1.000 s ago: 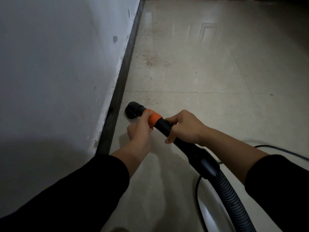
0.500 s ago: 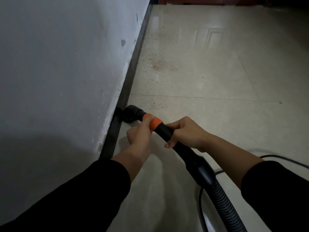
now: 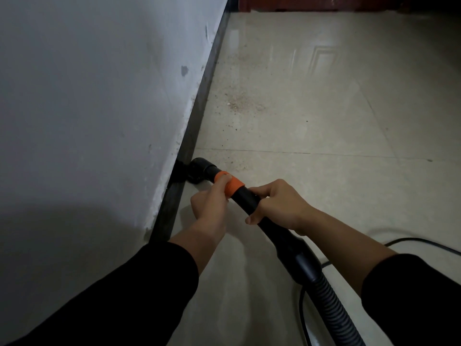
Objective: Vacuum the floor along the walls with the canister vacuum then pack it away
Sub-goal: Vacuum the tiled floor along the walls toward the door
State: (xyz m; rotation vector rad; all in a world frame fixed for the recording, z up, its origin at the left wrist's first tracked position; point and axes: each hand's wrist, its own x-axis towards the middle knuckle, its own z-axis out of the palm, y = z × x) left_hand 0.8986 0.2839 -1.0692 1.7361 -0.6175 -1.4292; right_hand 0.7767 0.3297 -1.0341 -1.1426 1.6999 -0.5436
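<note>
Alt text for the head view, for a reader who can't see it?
Both hands grip a black vacuum wand, nozzle at the dark baseboard below a white wall: left hand on the orange collar, right hand just behind it. Dirt speckles the tile floor ahead.

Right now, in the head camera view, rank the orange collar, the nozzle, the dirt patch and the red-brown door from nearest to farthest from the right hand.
1. orange collar, just ahead of the right hand on the wand.
2. nozzle, at the baseboard, beyond the collar.
3. dirt patch, farther up the floor.
4. door, at the far end.
</note>
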